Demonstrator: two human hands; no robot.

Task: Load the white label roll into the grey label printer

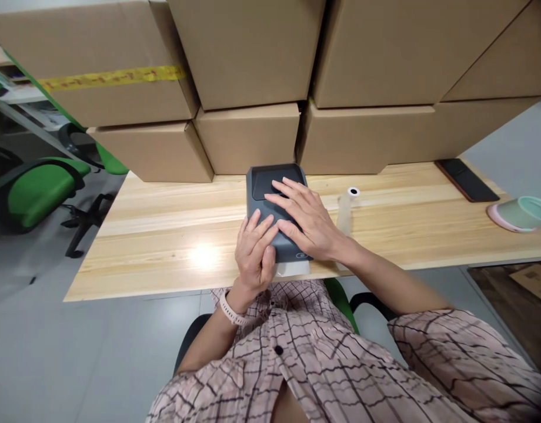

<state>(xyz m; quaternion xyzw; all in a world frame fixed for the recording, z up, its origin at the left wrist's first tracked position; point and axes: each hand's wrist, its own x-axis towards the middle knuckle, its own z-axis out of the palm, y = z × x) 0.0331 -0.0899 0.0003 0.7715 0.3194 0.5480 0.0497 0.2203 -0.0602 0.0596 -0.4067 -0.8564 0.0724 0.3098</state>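
Observation:
A dark grey device (266,207) with a recessed upper panel lies on the wooden table, near its front edge. My left hand (255,249) rests on the device's lower left side, its fingers extended over the top face and its thumb near the lower edge. Across the upper right of the device lies my right hand (306,220), palm down with fingers spread. A white sheet or strip (292,269) sticks out under the device's near edge. Right of the device is a pale, translucent strip (344,216) beside a small white roll (353,192).
Stacked cardboard boxes (248,138) line the back of the wooden table (164,235). At the right are a dark phone-like object (467,180) and a mint-green cup (521,212) on a pink base. Green chairs (45,185) stand on the floor at left.

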